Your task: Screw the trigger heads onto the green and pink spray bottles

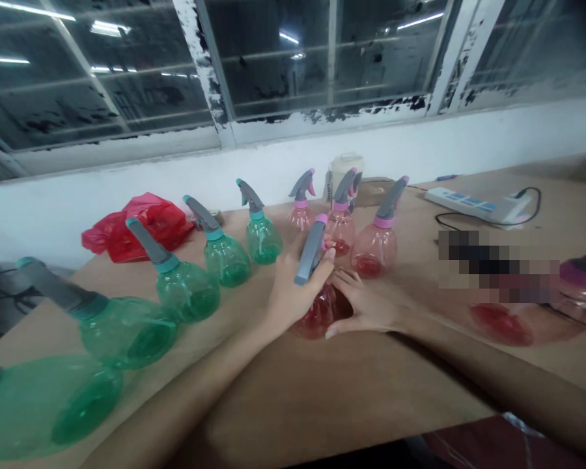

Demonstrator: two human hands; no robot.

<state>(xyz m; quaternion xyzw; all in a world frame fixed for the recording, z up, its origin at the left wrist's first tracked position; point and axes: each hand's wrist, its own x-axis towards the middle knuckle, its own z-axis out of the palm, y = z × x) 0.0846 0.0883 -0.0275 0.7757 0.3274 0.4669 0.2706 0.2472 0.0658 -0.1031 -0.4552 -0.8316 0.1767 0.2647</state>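
Observation:
A pink spray bottle [316, 318] with red liquid and a grey spray head stands on the table in front of me. My left hand [297, 286] is wrapped round its neck and spray head, thumb along the near side. Low on the right side of the same bottle, my right hand [366, 299] curves its thumb and fingers round the body. Just behind, more pink spray bottles [374, 251] stand upright with red liquid in the bottom. Green spray bottles [227, 260] line the table on the left, holding green liquid. My left fingertips are partly hidden by the spray head.
A red plastic bag [144, 225] lies at the back left. Behind the bottles is a whitish container [346, 166]. A white power strip [473, 205] with a black cable sits at the back right, near a blurred-out patch and another pink bottle [502, 322]. Windows rise above the wall.

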